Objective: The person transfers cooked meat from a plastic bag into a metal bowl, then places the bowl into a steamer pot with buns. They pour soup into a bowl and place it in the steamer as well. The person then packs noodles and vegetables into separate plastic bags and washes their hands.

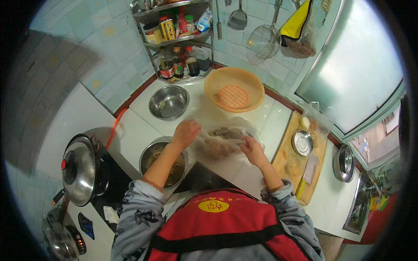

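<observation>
A clear plastic bag (pixel 214 150) lies bunched on the white counter in front of me, with greyish-brown contents I cannot make out. My left hand (pixel 187 132) has its fingers closed on the bag's left edge. On the other side, my right hand (pixel 251 150) pinches the film between thumb and fingers. Below my left wrist stands a steel bowl (pixel 143 158) with brownish food in liquid, partly hidden by my forearm. Beyond the hands are another steel bowl (pixel 175 101) with a small pale scrap in it and an orange plastic basket (pixel 255 89).
To the right, a wooden cutting board (pixel 282 174) carries a knife (pixel 309 169), a small steel bowl (pixel 302 142) and a clear bowl (pixel 294 166). A lidded wok (pixel 80 169) stands at left. A corner rack (pixel 178 42) holds bottles. Nested steel bowls (pixel 344 163) sit near the sink.
</observation>
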### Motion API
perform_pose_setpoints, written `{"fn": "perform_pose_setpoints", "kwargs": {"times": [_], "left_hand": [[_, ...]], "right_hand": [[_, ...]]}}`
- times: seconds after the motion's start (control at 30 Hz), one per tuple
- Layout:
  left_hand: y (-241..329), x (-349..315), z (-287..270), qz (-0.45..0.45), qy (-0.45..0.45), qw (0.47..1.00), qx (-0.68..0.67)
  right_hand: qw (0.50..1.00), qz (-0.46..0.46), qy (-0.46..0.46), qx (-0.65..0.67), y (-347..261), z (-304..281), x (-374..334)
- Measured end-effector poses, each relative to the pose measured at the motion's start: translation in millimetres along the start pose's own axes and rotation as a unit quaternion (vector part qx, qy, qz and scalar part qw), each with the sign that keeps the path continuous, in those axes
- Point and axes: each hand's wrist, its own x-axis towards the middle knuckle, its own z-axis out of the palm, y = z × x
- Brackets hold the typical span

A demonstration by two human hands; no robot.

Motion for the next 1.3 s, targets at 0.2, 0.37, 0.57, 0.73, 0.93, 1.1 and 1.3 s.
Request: {"fn": "perform_pose_setpoints", "kwargs": {"times": [0.2, 0.37, 0.57, 0.73, 0.93, 1.1, 1.3], "left_hand": [[61, 11, 35, 0.034, -0.131, 0.989, -0.054], [68, 9, 47, 0.079, -0.222, 0.972, 0.013], [91, 22, -20, -0.05, -0.006, 0.997, 0.064], [15, -12, 6, -0.33, 0.073, 0.939, -0.066], [40, 9, 9, -0.286, -0.052, 0.836, -0.466], [124, 6, -11, -0.137, 0.011, 0.976, -0.169], [135, -26, -8, -0.101, 0.055, 0.984, -0.136]], "right_hand": [[0.987, -0.124, 0.08, -0.068, -60, -17, 0], [0.942, -0.163, 0.225, -0.189, -78, -32, 4], [0.952, -0.079, 0.16, -0.248, -37, -29, 10], [0.997, 0.045, 0.005, 0.068, -50, -23, 25], [0.891, 0.157, -0.177, 0.388, -86, 4, 40], [0.726, 0.2, -0.268, 0.601, -3, 28, 62], [0.781, 0.212, -0.166, 0.564, -72, 36, 65]]}}
